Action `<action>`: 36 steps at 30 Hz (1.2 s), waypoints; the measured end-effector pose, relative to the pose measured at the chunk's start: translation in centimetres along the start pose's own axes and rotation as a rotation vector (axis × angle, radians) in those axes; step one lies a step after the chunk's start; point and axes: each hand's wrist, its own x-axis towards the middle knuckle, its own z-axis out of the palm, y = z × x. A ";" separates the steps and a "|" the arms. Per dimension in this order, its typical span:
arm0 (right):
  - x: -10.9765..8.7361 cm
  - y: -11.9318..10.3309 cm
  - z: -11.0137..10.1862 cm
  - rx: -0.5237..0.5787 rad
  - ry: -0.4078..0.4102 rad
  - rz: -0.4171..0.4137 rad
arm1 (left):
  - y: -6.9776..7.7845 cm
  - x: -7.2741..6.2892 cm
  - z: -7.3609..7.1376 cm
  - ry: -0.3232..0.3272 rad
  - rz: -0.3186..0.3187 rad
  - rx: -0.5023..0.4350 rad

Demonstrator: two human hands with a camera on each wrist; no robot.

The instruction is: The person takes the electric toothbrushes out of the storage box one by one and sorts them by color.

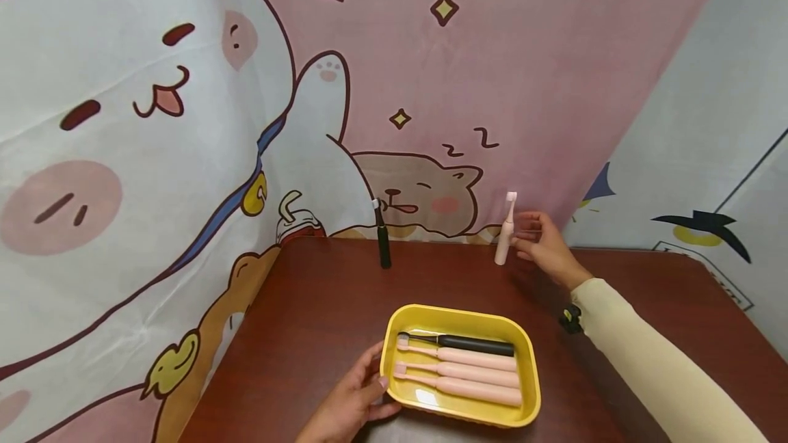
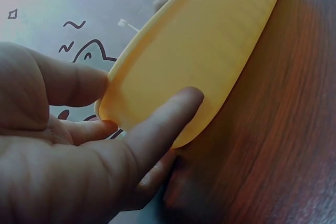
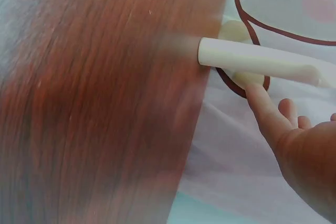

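Note:
My left hand [image 1: 353, 395] grips the left end of a yellow plastic basket [image 1: 462, 419], its thumb against the outer wall in the left wrist view. Inside lie a black electric toothbrush [image 1: 477, 344] and three pink electric toothbrushes [image 1: 477, 390], side by side with their heads to the left. At the back right, another pink electric toothbrush [image 1: 504, 238] stands upright on the table. My right hand [image 1: 544, 248] is just right of it, fingers spread and not curled round it. In the right wrist view a fingertip is close beside the handle; contact is hard to judge.
A black electric toothbrush [image 1: 384, 245] stands upright at the back, left of the standing pink one. The brown wooden table [image 1: 320, 327] ends at a printed cartoon cloth [image 1: 523, 87] behind and at the left. A small black object [image 1: 570, 318] is by my right wrist.

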 end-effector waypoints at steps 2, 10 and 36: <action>-0.4 -0.2 -0.3 0.001 -0.002 0.013 | 0.0 -0.1 0.0 0.002 0.001 0.000; -1.8 -1.0 -0.6 0.045 0.016 0.013 | 0.0 0.0 0.0 -0.006 0.012 -0.011; -9.4 -8.9 5.0 0.085 -0.453 -0.036 | 0.2 -0.1 0.0 -0.014 0.027 -0.008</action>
